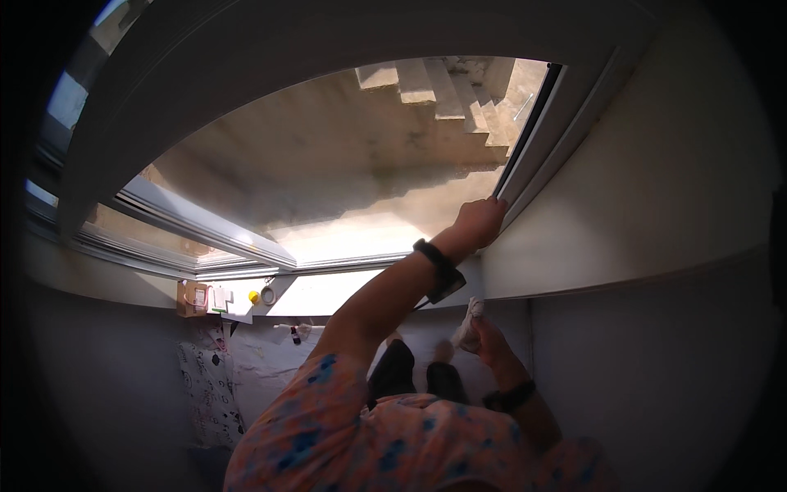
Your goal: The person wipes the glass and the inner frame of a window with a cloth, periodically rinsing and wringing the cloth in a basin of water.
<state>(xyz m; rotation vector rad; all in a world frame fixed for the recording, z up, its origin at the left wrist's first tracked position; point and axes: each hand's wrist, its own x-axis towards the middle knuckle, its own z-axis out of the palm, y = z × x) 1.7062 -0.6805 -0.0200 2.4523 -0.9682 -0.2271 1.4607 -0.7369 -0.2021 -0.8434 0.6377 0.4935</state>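
Observation:
My left hand [482, 224] reaches up across the window and rests with curled fingers at the right side of the window frame [536, 138], near its lower part. The fingertips are hidden, so whether they grip the frame is unclear. Lower down, my right hand [489, 341] holds a crumpled whitish cloth [470, 326], which sticks out above and beside the fingers. Behind my left hand is the large glass pane [344, 160], through which concrete steps [449, 101] show outside.
On the sunlit windowsill [350, 292] at left are a cardboard box [189, 299], a yellow item [253, 297] and a tape roll [268, 296]. A small dark bottle [296, 335] lies below, near a patterned fabric [209, 390]. A wall [664, 184] borders the window at right.

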